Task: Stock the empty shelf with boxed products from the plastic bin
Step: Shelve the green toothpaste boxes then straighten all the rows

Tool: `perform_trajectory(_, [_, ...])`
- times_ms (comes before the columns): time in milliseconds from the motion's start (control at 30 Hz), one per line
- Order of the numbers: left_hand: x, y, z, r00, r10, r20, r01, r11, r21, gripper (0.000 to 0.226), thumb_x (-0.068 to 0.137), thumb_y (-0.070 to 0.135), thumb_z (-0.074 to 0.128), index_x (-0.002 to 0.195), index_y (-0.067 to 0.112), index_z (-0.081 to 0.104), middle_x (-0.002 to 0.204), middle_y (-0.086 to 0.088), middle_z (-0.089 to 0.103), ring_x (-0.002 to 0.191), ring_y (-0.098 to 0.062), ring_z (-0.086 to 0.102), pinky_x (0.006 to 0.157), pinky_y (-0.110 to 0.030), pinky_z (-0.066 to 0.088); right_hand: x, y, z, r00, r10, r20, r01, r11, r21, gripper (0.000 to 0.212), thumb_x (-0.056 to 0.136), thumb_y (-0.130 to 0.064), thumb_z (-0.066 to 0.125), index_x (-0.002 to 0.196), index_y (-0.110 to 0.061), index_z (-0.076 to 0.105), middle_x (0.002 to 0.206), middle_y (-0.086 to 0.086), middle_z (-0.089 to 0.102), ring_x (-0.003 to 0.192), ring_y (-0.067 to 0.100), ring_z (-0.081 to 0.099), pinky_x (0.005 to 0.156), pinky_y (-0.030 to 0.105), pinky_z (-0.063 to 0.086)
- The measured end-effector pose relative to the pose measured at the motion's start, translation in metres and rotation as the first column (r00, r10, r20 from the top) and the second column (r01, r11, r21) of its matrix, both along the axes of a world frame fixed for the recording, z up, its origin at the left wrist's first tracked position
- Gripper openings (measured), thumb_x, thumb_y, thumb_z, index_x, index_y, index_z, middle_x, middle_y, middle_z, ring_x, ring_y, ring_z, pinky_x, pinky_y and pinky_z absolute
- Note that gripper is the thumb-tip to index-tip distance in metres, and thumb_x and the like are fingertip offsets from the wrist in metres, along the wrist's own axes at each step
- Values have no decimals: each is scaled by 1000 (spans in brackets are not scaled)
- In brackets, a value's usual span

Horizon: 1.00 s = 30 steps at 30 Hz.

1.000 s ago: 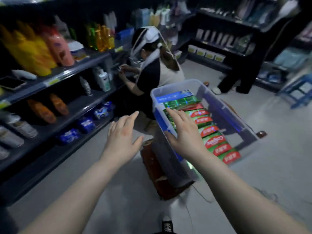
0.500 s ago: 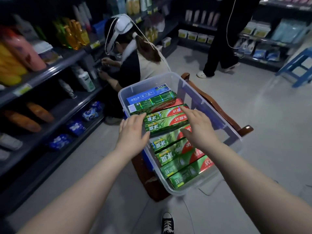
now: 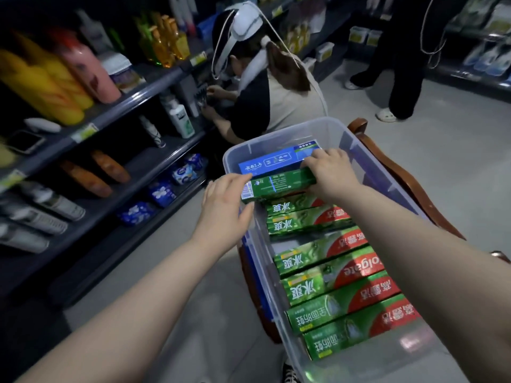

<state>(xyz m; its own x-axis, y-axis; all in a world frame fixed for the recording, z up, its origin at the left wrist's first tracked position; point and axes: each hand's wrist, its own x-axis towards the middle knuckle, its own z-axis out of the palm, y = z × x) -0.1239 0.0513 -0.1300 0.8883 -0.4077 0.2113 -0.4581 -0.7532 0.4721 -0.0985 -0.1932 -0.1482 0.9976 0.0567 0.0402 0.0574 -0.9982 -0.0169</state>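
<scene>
A clear plastic bin (image 3: 279, 139) sits on a wooden chair in front of me. It holds a row of green and red toothpaste boxes (image 3: 329, 275) and a blue box (image 3: 273, 160) at the far end. Both my hands grip one green toothpaste box (image 3: 279, 183) near the far end. My left hand (image 3: 224, 208) holds its left end over the bin's left wall. My right hand (image 3: 330, 172) clasps its right end from above. The dark shelf (image 3: 154, 161) to the left has bare stretches between bottles.
A crouching person (image 3: 262, 87) works at the shelf just beyond the bin. Another person (image 3: 401, 51) stands farther back on the right. Bottles (image 3: 55, 76) and blue packets (image 3: 160, 192) fill the left shelves. The wooden chair (image 3: 409, 183) shows along the bin's right side.
Both hands have moved forward over the bin to its far end and closed on a green toothpaste box. The view has tilted down toward the bin.
</scene>
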Motion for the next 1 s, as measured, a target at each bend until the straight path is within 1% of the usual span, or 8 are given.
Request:
perform_trajectory(167, [19,-46,18,996,-74,-39,83,945,318,77,83,41,65,147,18,27,144,-7,39,135,-32,32,112,-42,23,-21,-8,60,954,190,231,-205,978,41,35,67,-35,76,99,-23,68,93,0,64,96,32,55,102,47,26])
perform_trajectory(267, [23,-67,25,989,-50,-143,67,990,122,55,86,25,64,135,15,40,130,-8,53,121,-29,49,96,-35,37,-37,-19,86,935,91,342,-144,981,133,62,65,-39,80,122,-23,59,108,4,61,109,32,50,109,54,21])
perform_trajectory(333, [23,-75,27,941,-20,-337,-24,992,-123,41,86,23,65,122,18,47,119,-6,61,110,-24,57,94,-35,45,-52,-25,98,926,-118,358,-28,926,377,93,70,-36,80,147,-22,30,135,8,46,128,29,37,113,51,20])
perform_trajectory(400, [17,-82,29,789,-115,-604,-215,869,-446,28,87,19,66,109,19,49,115,-8,64,101,-23,62,92,-43,50,-70,-20,99,945,-255,206,70,772,631,98,77,-36,75,151,-26,10,145,1,37,133,18,32,111,40,27])
perform_trajectory(500, [5,-90,29,603,-308,-736,-411,671,-617,32,90,14,62,119,11,48,121,-12,62,105,-25,63,83,-38,52,-88,-3,77,975,-194,-106,207,633,746,78,84,-40,67,148,-27,24,135,-7,50,120,9,49,99,33,43])
perform_trajectory(667, [2,-85,33,588,-336,-736,-452,618,-643,42,91,17,62,126,4,44,117,-14,64,101,-27,65,87,-39,52,-94,0,58,966,-3,-258,246,322,914,29,92,-27,59,120,-18,61,109,-1,70,99,12,66,84,27,54])
perform_trajectory(833, [30,-44,65,694,-178,-697,-549,496,-673,32,90,17,62,119,12,50,104,-9,64,78,-18,64,54,-25,54,-98,-15,65,944,102,-315,269,317,909,27,94,-21,56,120,-26,61,110,-5,68,97,7,66,80,26,56])
perform_trajectory(1000, [28,-11,61,699,-93,-710,-567,534,-627,10,89,14,61,98,12,57,97,-8,66,80,-13,66,72,-30,58,-72,-13,54,976,-99,-193,216,511,832,31,96,-26,52,126,-23,59,115,-7,59,108,12,59,93,29,46])
